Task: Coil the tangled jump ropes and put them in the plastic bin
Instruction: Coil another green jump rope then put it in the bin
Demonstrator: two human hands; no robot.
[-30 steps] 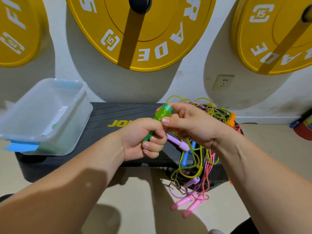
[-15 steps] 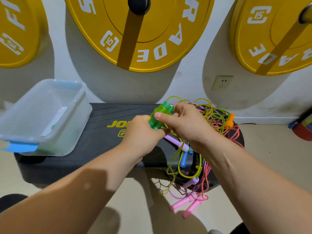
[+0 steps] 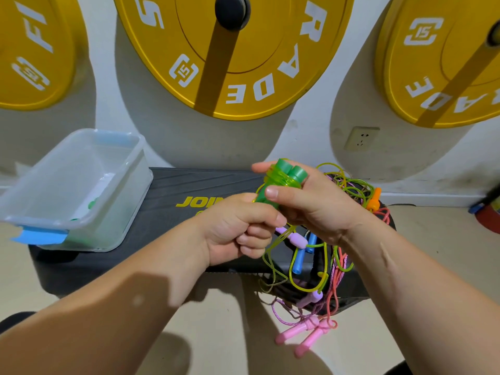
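Observation:
My right hand [image 3: 311, 209] grips the two green handles [image 3: 284, 175] of a jump rope, with yellow-green cord wound round them. My left hand [image 3: 238, 228] is curled just below them and pinches that cord. More of the yellow-green cord [image 3: 311, 272] hangs in loops under my hands. A tangle of ropes [image 3: 349, 185] lies on the right end of the black step platform [image 3: 173, 193]; blue handles [image 3: 300, 255], a purple handle [image 3: 295, 239], an orange handle [image 3: 374, 198] and pink handles [image 3: 305, 334] show. The clear plastic bin [image 3: 75, 185] stands on the platform's left end.
Yellow weight plates [image 3: 232, 50] hang on the white wall behind the platform, with a wall socket [image 3: 361, 138] to the right. Beige floor lies in front. A red and dark object [image 3: 489, 212] sits at the right edge.
Both hands have shifted a little up and right with the green handles. More cord is wound round the handles, and the hanging loop below is shorter.

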